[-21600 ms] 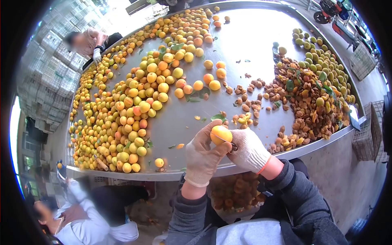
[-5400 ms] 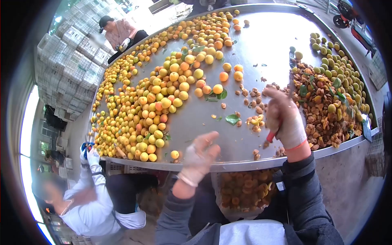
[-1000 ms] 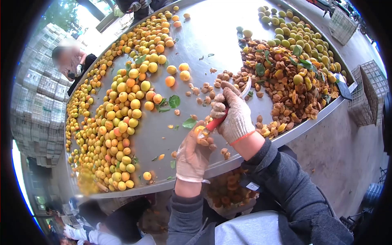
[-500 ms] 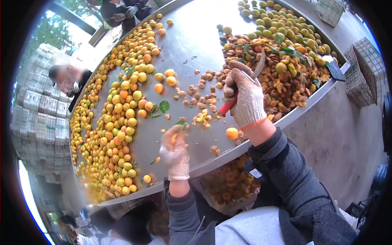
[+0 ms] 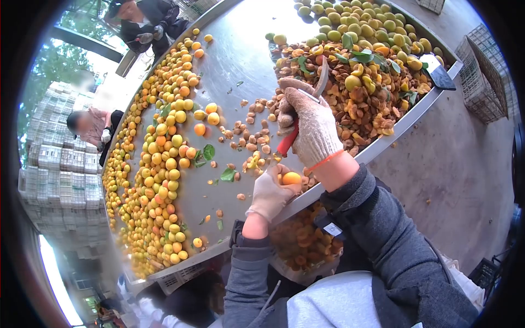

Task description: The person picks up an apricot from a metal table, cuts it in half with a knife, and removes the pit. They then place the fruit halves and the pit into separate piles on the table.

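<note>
My right hand (image 5: pixel 313 123), in a knitted glove with an orange cuff, is wrapped round a curved-blade knife (image 5: pixel 323 76). Its red handle sticks out below the fist and the blade points up, away from me. Just below, my left hand (image 5: pixel 272 194), in a pale glove, has its fingers closed about an orange apricot (image 5: pixel 291 179) near the table's front edge. Pits (image 5: pixel 250 139) and yellow scraps of flesh are scattered on the metal beyond the left hand. A heap of split apricot pieces (image 5: pixel 377 109) lies to the right of the knife.
Whole apricots (image 5: pixel 158 175) cover the left of the metal table (image 5: pixel 219 71); greener fruit (image 5: pixel 372 24) is piled at the far right. A dark flat device (image 5: pixel 440 76) sits on the right rim. Below is a crate of apricot halves (image 5: pixel 301 240). Two people (image 5: pixel 150 24) stand across the table.
My left hand has moved right and closed on the apricot by the front edge. A green leaf now lies where that hand was. The right hand still holds the knife; the view has shifted slightly.
</note>
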